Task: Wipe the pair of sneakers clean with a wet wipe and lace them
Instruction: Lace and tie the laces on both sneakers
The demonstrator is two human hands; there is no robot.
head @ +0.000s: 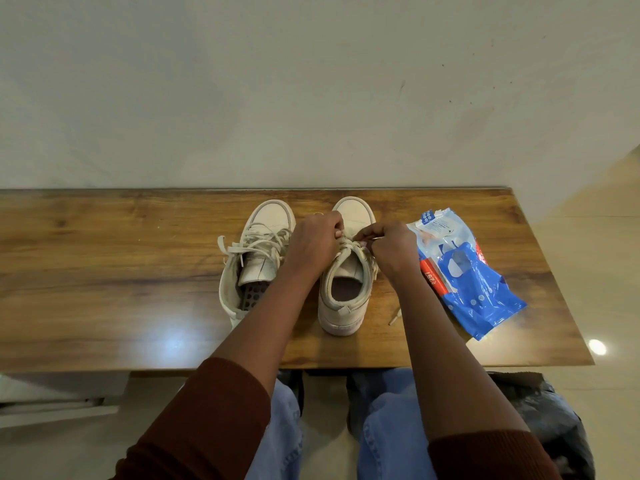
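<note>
A person seated at a wooden bench (104, 278) against a pale wall works the lace (347, 244) of a white sneaker (341, 317), which stands toe to the wall at the middle of the bench. The left hand (313, 239) and the right hand (391, 247) each have their fingers curled tight, pinching the lace over the tongue and hiding the upper eyelets. One loose lace end (394, 316) trails onto the wood beside the heel. The second sneaker (258, 263) stands just to the left, loosely laced, its near corner hidden by the left forearm. A blue pack of wet wipes (464, 271) lies flat just beyond the right wrist. A dark bag (550, 414) sits on the floor below.
</note>
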